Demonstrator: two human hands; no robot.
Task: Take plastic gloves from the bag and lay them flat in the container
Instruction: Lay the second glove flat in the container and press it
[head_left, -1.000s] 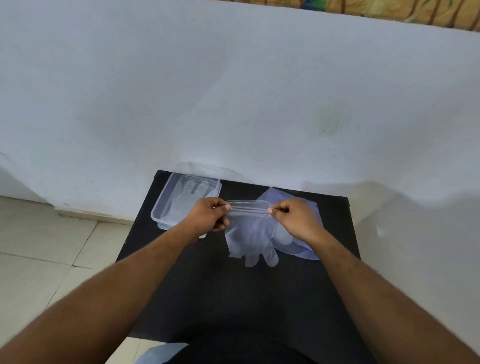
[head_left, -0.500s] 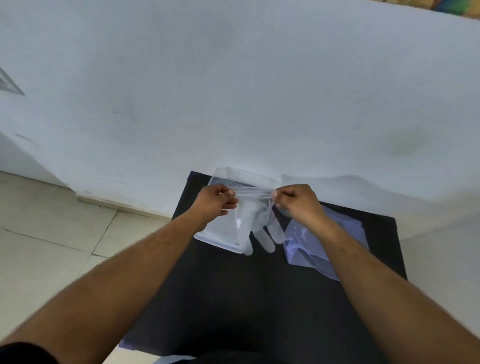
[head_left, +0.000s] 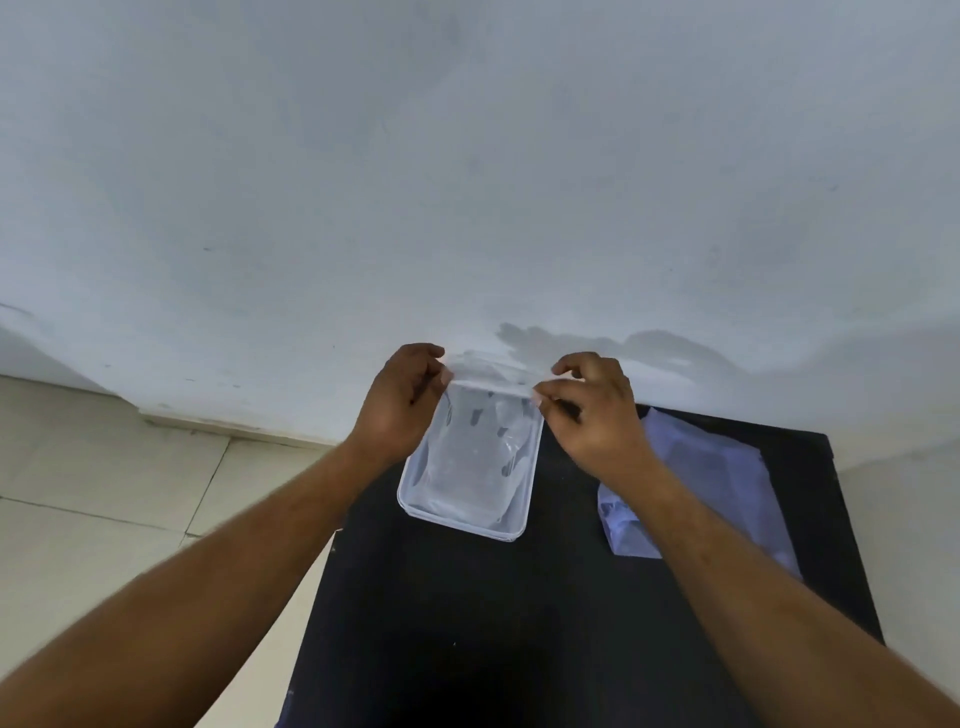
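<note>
A thin clear plastic glove (head_left: 480, 415) is stretched at its cuff over the far end of the clear rectangular container (head_left: 462, 525). The pale bluish bag (head_left: 717, 467) lies flat, to the right of the container.

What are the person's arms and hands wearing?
Nothing that shows. The left hand and right hand are bare, with no gloves, rings or watch in view. Both forearms are bare too; no sleeve shows anywhere in the picture.
</note>
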